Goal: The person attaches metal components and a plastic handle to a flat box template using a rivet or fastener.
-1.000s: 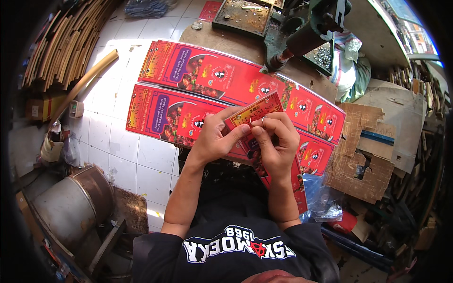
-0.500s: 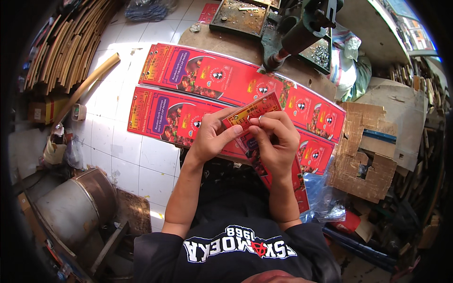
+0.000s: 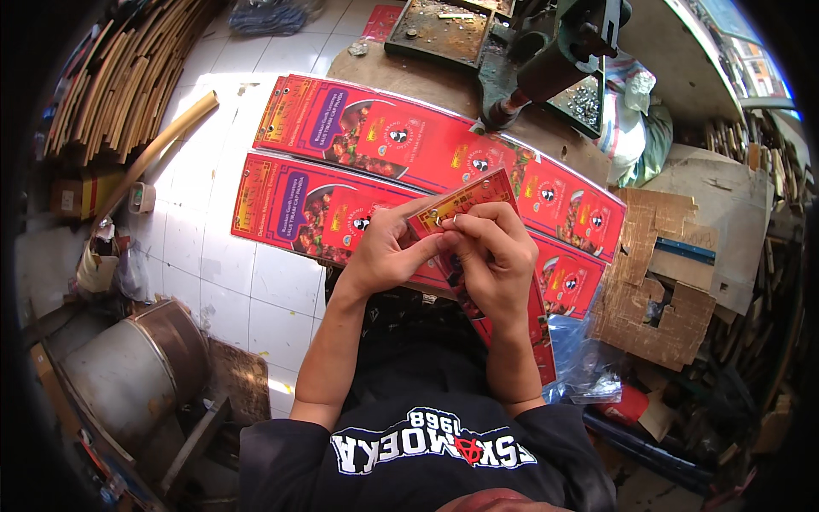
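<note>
My left hand (image 3: 380, 256) grips the top end of a long red printed strip (image 3: 479, 193), thumb in front. Its lower part slants down under my right forearm. At the yellow band of that strip, my right hand (image 3: 496, 258) is closed, thumb and forefinger pinching a small shiny metal ring or hook (image 3: 440, 221). Whether it passes through a hole in the strip is hard to see. Beneath my hands lie two rows of similar red strips, a far stack (image 3: 439, 141) and a near stack (image 3: 290, 205), with metal eyelets at some left corners.
Beyond the strips stands a dark press machine (image 3: 533, 77) on a wooden bench (image 3: 367, 72), beside a tray (image 3: 439, 30) of small metal bits. Cut cardboard (image 3: 657, 316) and clear plastic (image 3: 580, 358) are at right. A metal drum (image 3: 128, 367) sits lower left, below a curved tan pole (image 3: 162, 149).
My right hand and the pinched metal piece have shifted slightly left along the strip's end. The top of the strip has tilted a little; my left hand keeps its hold.
</note>
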`<state>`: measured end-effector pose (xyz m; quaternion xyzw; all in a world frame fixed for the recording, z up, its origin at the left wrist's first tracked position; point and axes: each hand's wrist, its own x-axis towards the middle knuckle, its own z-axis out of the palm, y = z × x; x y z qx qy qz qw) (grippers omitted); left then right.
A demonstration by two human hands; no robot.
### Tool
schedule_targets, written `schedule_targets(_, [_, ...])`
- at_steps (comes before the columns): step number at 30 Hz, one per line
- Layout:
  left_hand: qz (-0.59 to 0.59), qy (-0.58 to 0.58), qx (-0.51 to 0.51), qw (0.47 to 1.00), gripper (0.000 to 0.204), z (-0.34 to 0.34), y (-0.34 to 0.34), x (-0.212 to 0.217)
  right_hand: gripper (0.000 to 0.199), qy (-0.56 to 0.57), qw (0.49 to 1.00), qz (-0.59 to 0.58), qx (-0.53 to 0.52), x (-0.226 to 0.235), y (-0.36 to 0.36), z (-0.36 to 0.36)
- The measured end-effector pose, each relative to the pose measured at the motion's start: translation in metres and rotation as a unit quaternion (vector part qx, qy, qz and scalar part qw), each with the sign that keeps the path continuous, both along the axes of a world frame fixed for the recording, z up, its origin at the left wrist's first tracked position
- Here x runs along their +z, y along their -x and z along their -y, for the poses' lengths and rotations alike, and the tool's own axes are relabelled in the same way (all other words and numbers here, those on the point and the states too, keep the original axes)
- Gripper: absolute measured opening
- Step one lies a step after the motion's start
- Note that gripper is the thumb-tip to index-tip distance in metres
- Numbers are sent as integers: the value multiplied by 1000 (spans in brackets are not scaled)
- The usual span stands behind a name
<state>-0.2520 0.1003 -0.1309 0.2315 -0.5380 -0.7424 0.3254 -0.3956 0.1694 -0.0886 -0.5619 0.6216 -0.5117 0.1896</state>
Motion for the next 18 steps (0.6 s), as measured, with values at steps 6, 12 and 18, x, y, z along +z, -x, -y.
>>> schedule_targets(6, [36, 15, -3, 999, 50, 0, -3, -4, 10, -18, 1000, -15, -19, 3, -4, 2])
schedule_targets(12, [74, 48, 1, 996, 53, 1, -6, -8, 10, -34, 999, -24, -34, 7, -8, 3])
schedule_targets(18, [33, 50, 28, 998, 54, -3, -2, -15, 10, -49, 997, -32, -47, 10, -13, 4])
